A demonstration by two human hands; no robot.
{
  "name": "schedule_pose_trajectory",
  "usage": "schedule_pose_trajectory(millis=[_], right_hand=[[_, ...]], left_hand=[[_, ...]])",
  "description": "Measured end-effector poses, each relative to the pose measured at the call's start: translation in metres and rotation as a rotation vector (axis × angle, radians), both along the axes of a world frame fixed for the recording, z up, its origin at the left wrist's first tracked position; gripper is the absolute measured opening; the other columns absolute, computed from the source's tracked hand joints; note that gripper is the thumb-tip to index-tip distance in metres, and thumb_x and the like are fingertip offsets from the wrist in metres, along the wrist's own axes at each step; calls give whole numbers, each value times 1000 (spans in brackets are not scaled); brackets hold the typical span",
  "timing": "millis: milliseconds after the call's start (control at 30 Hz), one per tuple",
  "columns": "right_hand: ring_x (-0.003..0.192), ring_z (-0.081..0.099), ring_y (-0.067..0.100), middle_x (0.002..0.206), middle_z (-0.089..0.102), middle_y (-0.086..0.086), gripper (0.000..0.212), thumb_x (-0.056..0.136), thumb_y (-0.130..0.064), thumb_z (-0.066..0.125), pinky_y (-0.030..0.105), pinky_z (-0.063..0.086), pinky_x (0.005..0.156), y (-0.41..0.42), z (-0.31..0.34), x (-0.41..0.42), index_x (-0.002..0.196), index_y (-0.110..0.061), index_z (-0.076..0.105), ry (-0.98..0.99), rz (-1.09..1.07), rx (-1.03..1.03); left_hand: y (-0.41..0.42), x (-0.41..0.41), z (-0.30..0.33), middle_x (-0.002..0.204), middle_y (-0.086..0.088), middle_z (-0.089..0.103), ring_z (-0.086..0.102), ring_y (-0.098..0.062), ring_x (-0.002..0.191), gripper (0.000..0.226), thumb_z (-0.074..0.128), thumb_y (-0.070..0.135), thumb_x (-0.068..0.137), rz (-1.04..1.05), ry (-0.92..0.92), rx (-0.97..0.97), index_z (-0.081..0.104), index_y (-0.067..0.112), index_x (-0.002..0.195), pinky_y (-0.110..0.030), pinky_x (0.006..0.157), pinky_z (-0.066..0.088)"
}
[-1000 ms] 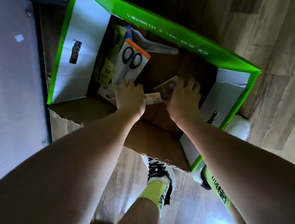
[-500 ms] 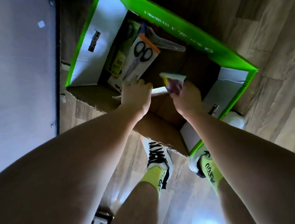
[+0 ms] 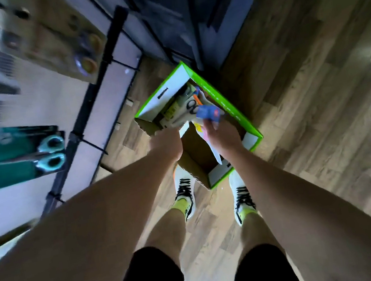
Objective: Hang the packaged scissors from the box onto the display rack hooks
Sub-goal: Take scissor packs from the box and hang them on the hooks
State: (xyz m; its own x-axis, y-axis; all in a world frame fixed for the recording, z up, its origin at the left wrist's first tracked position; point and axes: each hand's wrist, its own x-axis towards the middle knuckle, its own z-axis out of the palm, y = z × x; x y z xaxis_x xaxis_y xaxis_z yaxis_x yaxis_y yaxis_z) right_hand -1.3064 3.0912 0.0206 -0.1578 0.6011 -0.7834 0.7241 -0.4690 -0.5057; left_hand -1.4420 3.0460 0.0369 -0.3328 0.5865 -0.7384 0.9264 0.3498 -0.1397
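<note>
Package (image 3: 207, 114) lifted, pinched in right fingers (image 3: 211, 127)

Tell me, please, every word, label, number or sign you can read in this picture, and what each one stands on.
None can be read.
Green box: white lettering along its side, too blurred.
White flap: a small dark label, too small.
Packs in the box: print too small.
Pack in the right hand: blurred print.
Teal scissors pack on the rack: motion-blurred.
</note>
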Motion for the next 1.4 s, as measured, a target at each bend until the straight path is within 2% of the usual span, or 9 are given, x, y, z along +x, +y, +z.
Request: schedule_pose_trajectory(millis=[200,367,467,600,800,967,1200,1300,1400], right_hand=[[113,60,33,117,67,19,35,99,-24,53,32,40,91,0,158,-11,129,-8,57,75,313,185],[92,69,32,93,72,20,32,80,-31,74,46,55,82,-8,247,-25,99,-5,72,148,326,219],[100,66,39,103,70,23,29,85,-27,67,49,52,88,-16,317,-41,104,-5,69,220,417,287],[117,56,38,127,60,26,31,100,-13,47,33,39,86,-32,392,-54,124,3,58,214,642,330],[110,56,25,121,54,10,37,99,-9,51,8,43,58,-63,455,-54,135,-2,49,260,660,422],[119,57,33,131,60,15,42,94,-18,60,35,47,95,-85,493,-54,134,-9,56,300,643,539],[114,58,31,125,62,15,34,100,-14,47,25,37,77,-97,530,-29,132,-7,56,366,504,651],[106,60,32,117,64,16,25,99,-13,50,22,33,69,-87,536,-19,120,-4,59,374,501,682],[105,61,32,115,65,15,26,100,-15,49,24,35,70,-69,537,-18,123,-7,59,390,484,679]], left_hand=[[-20,-13,153,115,-13,61,60,-33,108,31,49,10,90,220,-14,104,55,11,120,-38,75,49],[-49,-21,280,109,-11,59,60,-26,101,29,45,8,93,225,-56,68,55,3,120,-33,78,48],[-73,-28,340,113,-15,61,60,-31,105,30,43,6,93,282,-66,114,55,-2,119,-37,89,49],[-109,-33,409,123,-16,60,58,-31,114,30,49,13,96,478,-7,257,58,2,122,-36,90,47],[-151,-32,469,128,-15,58,57,-31,117,33,48,15,97,574,14,369,57,5,127,-35,94,46],[-171,-33,511,118,-15,62,62,-32,107,27,54,13,92,437,62,412,58,2,116,-37,86,53],[-172,-15,559,114,-11,64,63,-26,100,30,52,11,94,363,69,470,57,5,123,-29,66,44],[-167,-6,570,111,-10,62,58,-18,75,38,45,9,96,363,33,464,50,5,134,-25,53,40],[-156,1,585,130,-10,55,55,-18,85,44,43,10,99,390,29,485,41,7,142,-25,59,41]])
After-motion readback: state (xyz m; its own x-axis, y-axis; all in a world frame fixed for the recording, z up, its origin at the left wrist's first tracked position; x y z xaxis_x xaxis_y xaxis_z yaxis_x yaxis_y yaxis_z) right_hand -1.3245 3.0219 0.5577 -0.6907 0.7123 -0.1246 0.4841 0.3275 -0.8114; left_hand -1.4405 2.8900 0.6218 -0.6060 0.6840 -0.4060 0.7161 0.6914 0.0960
